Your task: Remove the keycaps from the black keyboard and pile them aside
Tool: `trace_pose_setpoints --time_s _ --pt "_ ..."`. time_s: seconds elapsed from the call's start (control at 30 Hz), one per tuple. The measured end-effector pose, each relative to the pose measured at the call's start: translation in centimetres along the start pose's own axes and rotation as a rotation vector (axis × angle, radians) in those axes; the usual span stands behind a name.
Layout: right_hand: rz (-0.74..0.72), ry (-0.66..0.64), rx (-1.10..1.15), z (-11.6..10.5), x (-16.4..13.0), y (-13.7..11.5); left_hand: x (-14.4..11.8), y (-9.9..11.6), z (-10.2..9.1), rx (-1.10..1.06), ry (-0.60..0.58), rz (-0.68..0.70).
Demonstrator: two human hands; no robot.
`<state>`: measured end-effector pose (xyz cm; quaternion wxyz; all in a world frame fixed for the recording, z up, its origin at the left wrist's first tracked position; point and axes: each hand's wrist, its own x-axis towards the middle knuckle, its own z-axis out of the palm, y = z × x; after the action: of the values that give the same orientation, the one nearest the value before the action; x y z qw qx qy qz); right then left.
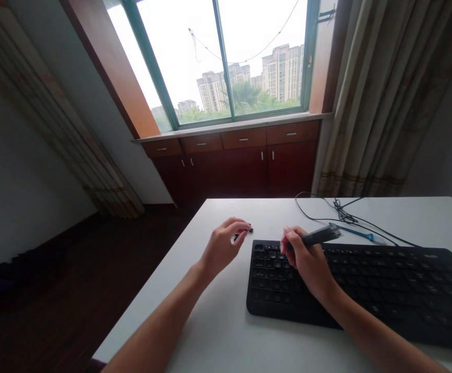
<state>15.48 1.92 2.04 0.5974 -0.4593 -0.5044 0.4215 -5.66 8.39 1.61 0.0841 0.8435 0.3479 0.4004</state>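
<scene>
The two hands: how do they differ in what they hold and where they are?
The right hand grips a dark pen-like tool over the keyboard; the left hand pinches a much smaller black piece over the bare white table, left of the keyboard. Both hands are bare with fingers curled.

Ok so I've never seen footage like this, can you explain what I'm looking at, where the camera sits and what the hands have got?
There is no machine here: these are a person's two bare arms. The single picture comes from a camera worn on the head, looking forward and down.

The surface is a white table in front of a window. On it lie a black keyboard, some black cables and a thin blue tool.

The right hand rests over the keyboard's left end with a grip on a dark, pen-like tool. The left hand pinches a small black piece at its fingertips, just left of the keyboard. What that piece is, the picture is too small to tell.
</scene>
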Motion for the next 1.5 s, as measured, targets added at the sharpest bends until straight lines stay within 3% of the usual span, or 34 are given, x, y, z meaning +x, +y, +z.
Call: trace_pose_setpoints --time_s 0.17,0.4,0.8,1.07,1.3,1.5 --pt "0.004 -0.013 -0.005 -0.1 -0.1 -0.1 -0.5 -1.3 0.4 0.079 -0.065 0.010" --pt "0.006 -0.010 0.010 -0.1 0.0 0.1 -0.8 -1.1 1.0 0.092 -0.169 0.097" --pt "0.014 -0.020 0.018 -0.2 -0.1 0.1 -1.1 -1.5 1.3 0.118 -0.163 0.077" --pt "0.011 -0.023 0.013 -0.2 0.0 0.3 -0.6 1.5 1.0 0.063 -0.120 0.046" --pt "-0.013 -0.013 0.002 -0.2 0.1 0.1 -0.6 3.5 1.3 -0.057 -0.248 0.138" --pt "-0.002 -0.010 0.017 -0.3 0.1 0.3 -0.8 3.7 1.9 -0.089 -0.286 0.091"
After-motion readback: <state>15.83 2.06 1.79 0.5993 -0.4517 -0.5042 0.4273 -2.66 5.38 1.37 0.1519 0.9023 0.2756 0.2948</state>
